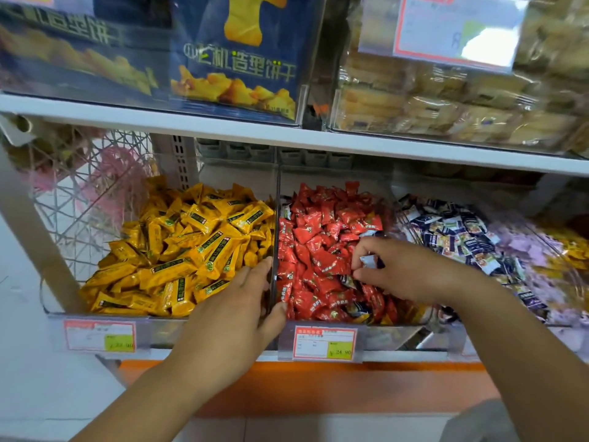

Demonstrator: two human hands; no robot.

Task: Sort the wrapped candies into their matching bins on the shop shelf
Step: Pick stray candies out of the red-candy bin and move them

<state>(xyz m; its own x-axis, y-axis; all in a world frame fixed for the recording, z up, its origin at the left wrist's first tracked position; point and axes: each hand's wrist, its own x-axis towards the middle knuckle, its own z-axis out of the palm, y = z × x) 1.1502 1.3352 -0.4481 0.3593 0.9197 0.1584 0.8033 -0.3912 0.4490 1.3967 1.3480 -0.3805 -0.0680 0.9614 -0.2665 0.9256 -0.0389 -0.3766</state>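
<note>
A white shelf board [223, 129] runs across the shop rack. Above it stand blue biscuit boxes [236, 59], and to their right clear packs of pastries [446, 106] with a blurred price tag [452, 27] in front.

Below the board, at far left, a white wire basket [79, 193] holds something pink. Beside it is a clear bin [165, 333] heaped with yellow candies [191, 247], with a price label [99, 335] on its front.

The left hand [236, 307] lies flat with its fingers straight, holding nothing. Its fingers rest on the yellow heap's near right corner, against the clear divider [276, 218], and its thumb touches the front edge of the next bin.

That red bin [382, 338] is full of red candies [322, 237]. It carries a second label [325, 343], which reads 24.90. A few blue-and-white and yellow wrappers lie mixed in near its front.

Over the red heap the right hand [404, 269] pinches a stray candy [369, 261], blue and white, between thumb and curled fingers.

To the right, blue-white candies [462, 234] fill the next bin. Purple candies [522, 250] follow, and more yellow wrappers blur at the far edge.

Under the bins an orange strip [318, 387] faces the rack. Pale floor [47, 378] shows at lower left.
</note>
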